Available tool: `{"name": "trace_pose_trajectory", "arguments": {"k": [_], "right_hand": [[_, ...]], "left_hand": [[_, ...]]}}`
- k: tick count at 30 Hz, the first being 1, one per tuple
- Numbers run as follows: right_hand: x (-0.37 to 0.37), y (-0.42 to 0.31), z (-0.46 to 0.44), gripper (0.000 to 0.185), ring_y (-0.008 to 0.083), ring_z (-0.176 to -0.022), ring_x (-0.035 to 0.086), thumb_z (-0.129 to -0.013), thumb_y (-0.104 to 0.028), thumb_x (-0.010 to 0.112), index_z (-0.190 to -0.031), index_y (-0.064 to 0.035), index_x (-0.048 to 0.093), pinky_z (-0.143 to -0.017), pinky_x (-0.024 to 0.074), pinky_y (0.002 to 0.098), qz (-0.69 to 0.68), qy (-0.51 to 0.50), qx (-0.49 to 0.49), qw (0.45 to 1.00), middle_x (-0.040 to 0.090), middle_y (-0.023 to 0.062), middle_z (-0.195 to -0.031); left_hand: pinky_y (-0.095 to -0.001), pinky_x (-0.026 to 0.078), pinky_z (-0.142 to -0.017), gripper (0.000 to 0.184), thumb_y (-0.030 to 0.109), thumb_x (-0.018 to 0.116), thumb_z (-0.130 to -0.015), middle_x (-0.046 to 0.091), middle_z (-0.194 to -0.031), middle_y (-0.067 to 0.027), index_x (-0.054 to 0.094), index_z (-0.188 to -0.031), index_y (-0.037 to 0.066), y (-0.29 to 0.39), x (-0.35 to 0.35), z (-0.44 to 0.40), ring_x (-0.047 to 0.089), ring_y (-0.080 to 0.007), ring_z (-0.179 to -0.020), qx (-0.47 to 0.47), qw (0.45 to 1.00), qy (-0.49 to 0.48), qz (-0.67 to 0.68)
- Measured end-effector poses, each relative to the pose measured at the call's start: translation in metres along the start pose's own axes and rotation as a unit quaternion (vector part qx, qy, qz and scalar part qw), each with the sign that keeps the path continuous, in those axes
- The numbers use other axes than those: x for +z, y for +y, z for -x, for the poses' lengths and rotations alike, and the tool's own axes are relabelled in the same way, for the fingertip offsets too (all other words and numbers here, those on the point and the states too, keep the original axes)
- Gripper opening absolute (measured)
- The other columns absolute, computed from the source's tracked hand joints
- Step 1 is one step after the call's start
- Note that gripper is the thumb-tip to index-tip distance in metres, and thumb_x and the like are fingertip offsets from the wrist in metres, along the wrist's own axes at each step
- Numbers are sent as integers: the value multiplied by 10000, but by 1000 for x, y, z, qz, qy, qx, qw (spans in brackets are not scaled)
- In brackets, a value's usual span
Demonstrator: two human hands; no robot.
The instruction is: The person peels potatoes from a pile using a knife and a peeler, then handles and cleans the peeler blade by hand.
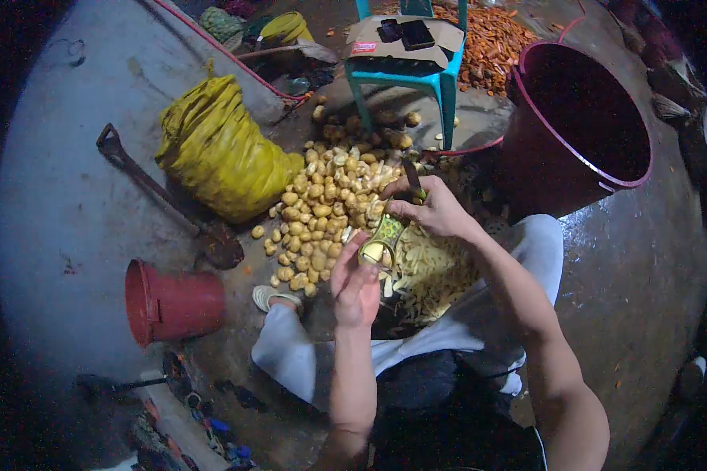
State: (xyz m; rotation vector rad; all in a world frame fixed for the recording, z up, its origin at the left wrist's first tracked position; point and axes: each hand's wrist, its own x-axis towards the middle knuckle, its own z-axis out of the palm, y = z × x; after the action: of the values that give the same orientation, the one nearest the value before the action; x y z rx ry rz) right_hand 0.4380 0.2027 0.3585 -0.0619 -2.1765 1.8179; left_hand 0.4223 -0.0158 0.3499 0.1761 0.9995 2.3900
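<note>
My left hand (355, 292) holds a pale peeled potato (373, 252) between its fingers. Around and above the potato is a green and yellow patterned tool (388, 231), with a rounded open end at the left hand. My right hand (438, 210) is closed on the tool's upper end, where a dark strip (411, 174) sticks up past the fingers. Beyond the hands lies a pile of whole potatoes (320, 210) on the floor. Pale cut strips (436, 271) are heaped below the right hand, beside my leg.
A yellow sack (216, 149) and a shovel (161, 192) lie at the left, above a red bucket (177, 304). A teal chair (445, 98) holds cardboard and two dark devices. Orange pieces (491, 51) are heaped behind it. A large dark red tub (526, 157) stands right.
</note>
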Motion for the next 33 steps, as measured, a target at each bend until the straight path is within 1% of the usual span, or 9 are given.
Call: {"name": "trace_pose_trajectory", "arguments": {"k": [12, 15, 20, 22, 27, 28, 30, 31, 33], "right_hand": [[-4, -12, 3, 238, 138, -892, 642, -786, -111, 764, -985, -15, 677, -804, 496, 310, 81, 4, -96, 992, 710, 83, -947], [-19, 27, -17, 212, 198, -796, 683, -748, -165, 784, -886, -32, 694, -771, 513, 333, 105, 154, -67, 980, 711, 119, -862], [0, -22, 4, 275, 276, -855, 672, -706, -173, 816, -914, -37, 697, -805, 499, 365, 88, 56, -118, 988, 690, 148, -884], [-7, -2, -4, 302, 277, -851, 673, -700, -180, 821, -933, -36, 695, -804, 499, 373, 94, 111, -28, 989, 691, 151, -887], [-7, -13, -2, 297, 253, -892, 666, -737, -227, 802, -943, -44, 693, -839, 485, 346, 79, 65, -119, 988, 691, 146, -891], [-4, -26, 3, 227, 158, -926, 621, -772, -127, 777, -933, -3, 676, -878, 468, 346, 86, 29, -129, 988, 686, 105, -945], [-8, -13, -3, 237, 167, -919, 634, -767, -136, 781, -944, -14, 680, -857, 477, 348, 120, 99, -52, 986, 691, 110, -916], [-15, 36, -15, 243, 171, -893, 645, -774, -144, 777, -957, -16, 681, -839, 485, 340, 2, 113, -31, 993, 695, 104, -890], [-24, 16, -11, 234, 157, -895, 638, -780, -129, 767, -960, -10, 678, -835, 484, 320, 100, 99, -34, 989, 699, 82, -894]], "left_hand": [[-397, 360, -1057, 585, 4, 685, -657, 559, -1197, -144, 503, -1208, -65, -1, -4, 4, 506, -281, -1173, -32, 999, -33, -19], [-380, 379, -1043, 598, 89, 699, -679, 570, -1172, -135, 500, -1221, -65, -2, -5, 2, 527, -275, -1140, -1, 997, -66, 45], [-376, 342, -1060, 555, 107, 697, -727, 568, -1201, -147, 515, -1227, -49, -3, -5, 4, 508, -262, -1168, -9, 999, -48, -1], [-351, 359, -1011, 559, 117, 717, -739, 570, -1210, -147, 518, -1236, -43, -11, -1, 5, 513, -241, -1147, 32, 998, -46, 42], [-368, 388, -990, 581, 123, 731, -741, 559, -1240, -140, 509, -1250, -49, -6, -2, 1, 527, -238, -1127, -3, 995, -76, 71], [-383, 392, -1006, 583, 109, 726, -738, 560, -1239, -140, 503, -1253, -52, -8, -3, 2, 527, -248, -1139, 30, 998, -47, 26], [-398, 396, -1023, 586, 95, 720, -736, 562, -1239, -141, 497, -1257, -54, -6, -6, 8, 527, -259, -1151, 58, 998, -10, -22], [-408, 394, -1036, 597, 76, 722, -724, 558, -1247, -144, 493, -1260, -55, 0, -3, 8, 522, -265, -1168, 21, 998, -52, 26], [-403, 389, -1046, 624, 36, 723, -698, 541, -1272, -150, 484, -1267, -58, 5, 1, 3, 513, -276, -1196, -24, 986, -121, 110]]}}
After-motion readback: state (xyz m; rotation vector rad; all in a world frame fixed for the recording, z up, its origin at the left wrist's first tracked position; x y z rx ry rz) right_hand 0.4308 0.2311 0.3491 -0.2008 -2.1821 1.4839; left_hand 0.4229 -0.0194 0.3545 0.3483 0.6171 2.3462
